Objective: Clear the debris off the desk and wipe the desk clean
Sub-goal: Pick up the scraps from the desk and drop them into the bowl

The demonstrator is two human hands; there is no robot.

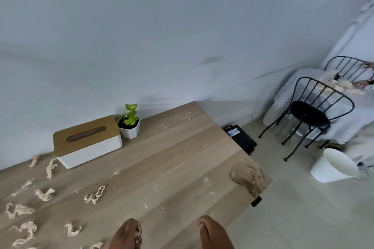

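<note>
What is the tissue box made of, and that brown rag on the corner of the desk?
The tissue box looks like a smooth white body, probably plastic, under a wood or bamboo lid: the top is tan with a matte grain look and a slot in it. The rag looks like soft cloth, maybe terry or microfibre: it lies crumpled, with folds and a fuzzy surface.

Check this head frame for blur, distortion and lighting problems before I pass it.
Head view: wide-angle bend tilts the desk and wall; chairs at right smeared by motion blur; tissue box fairly sharp; light soft, even, no glare; hands cropped at the bottom edge.
</note>
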